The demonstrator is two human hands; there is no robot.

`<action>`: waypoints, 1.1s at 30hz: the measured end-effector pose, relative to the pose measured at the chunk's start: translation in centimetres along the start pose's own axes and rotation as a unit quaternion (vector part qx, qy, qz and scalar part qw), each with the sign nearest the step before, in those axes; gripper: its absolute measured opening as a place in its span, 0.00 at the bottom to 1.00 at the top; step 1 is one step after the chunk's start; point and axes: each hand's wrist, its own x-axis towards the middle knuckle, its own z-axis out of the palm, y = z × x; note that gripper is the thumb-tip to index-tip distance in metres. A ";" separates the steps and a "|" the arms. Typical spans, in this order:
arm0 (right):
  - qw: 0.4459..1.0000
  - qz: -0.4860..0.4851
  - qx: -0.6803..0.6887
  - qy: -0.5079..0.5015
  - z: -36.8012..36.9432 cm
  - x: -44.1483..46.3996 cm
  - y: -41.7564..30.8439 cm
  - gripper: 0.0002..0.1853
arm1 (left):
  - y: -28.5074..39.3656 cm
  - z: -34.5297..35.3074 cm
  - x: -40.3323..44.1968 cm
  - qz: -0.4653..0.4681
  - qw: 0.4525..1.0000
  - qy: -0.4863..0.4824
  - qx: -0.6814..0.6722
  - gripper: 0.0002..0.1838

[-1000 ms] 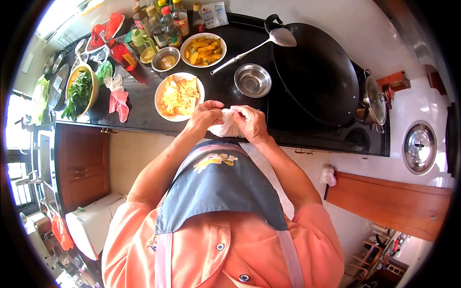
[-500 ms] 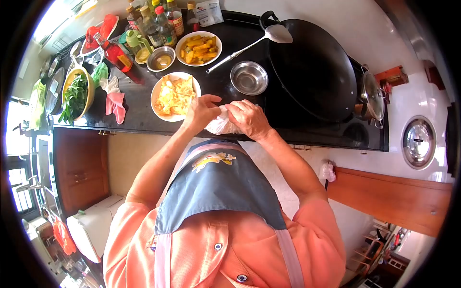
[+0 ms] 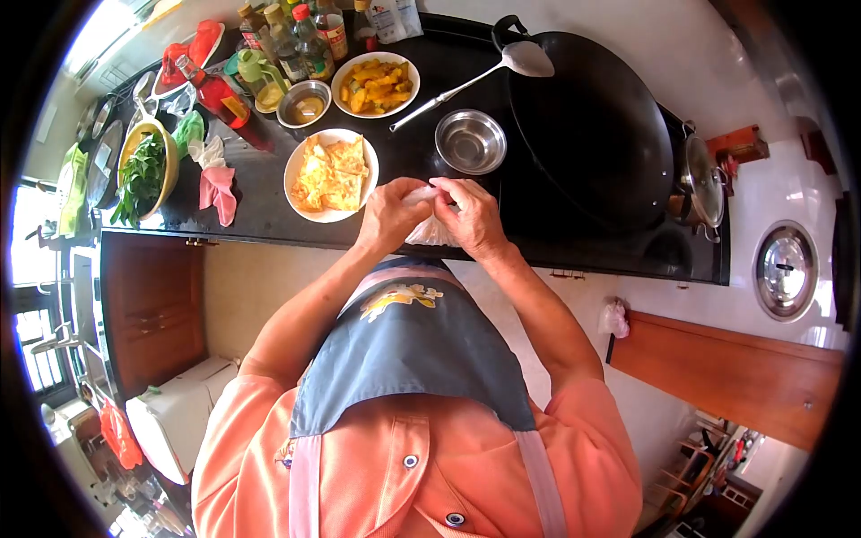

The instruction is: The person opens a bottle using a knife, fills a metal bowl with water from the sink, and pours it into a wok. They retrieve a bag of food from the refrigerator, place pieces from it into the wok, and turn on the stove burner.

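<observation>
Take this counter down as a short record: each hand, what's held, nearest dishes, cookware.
Left hand: fingers at the gathered top of a white translucent plastic bag
Right hand: gripping the same bag's top
Bag contents: cannot be made out
Left of hands: round white bowl of yellow egg-like food
Beyond hands: round silver metal bowl
Cookware: large round black wok; long-handled metal spatula, blade over its rim

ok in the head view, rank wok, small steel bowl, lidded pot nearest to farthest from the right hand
From the right hand:
1. small steel bowl, just beyond it
2. wok, to the right
3. lidded pot, right, past the wok
</observation>
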 end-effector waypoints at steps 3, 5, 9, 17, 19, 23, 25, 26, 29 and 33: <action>0.997 -0.034 -0.065 -0.018 0.3 -0.6 -0.2 0.16 | -0.2 0.5 0.3 0.065 0.989 0.043 0.122 0.21; 0.997 -0.028 -0.062 -0.021 0.5 -0.9 0.0 0.17 | -0.4 0.7 0.3 0.065 0.981 0.060 0.170 0.23; 0.998 0.056 0.005 0.007 1.5 -1.7 0.6 0.14 | -0.3 -0.1 0.1 -0.037 0.998 0.009 -0.059 0.25; 0.953 0.183 0.240 -0.030 1.6 -1.4 1.8 0.19 | 0.8 -1.8 1.4 -0.130 0.895 -0.200 -0.376 0.11; 0.960 0.139 0.236 -0.054 1.1 -1.4 1.6 0.22 | 0.7 -2.1 1.6 -0.100 0.910 -0.224 -0.333 0.16; 0.942 0.209 0.259 -0.038 0.2 -0.8 1.4 0.17 | 4.7 -3.4 0.0 -0.023 0.982 -0.171 -0.078 0.35; 0.909 0.230 0.348 0.020 1.5 -1.3 2.5 0.16 | 2.8 -3.3 -0.4 -0.047 0.980 -0.152 -0.115 0.37; 0.887 0.240 0.391 0.050 2.0 -1.4 2.6 0.16 | 1.3 -3.1 -0.4 -0.060 0.979 -0.144 -0.133 0.38; 0.876 0.237 0.419 0.043 2.1 -1.6 2.3 0.16 | -0.5 -2.1 -1.7 0.036 0.998 -0.025 0.051 0.30; 0.833 0.273 0.479 0.049 1.1 0.0 0.8 0.14 | 1.1 -2.2 -3.0 0.362 0.895 0.022 0.259 0.30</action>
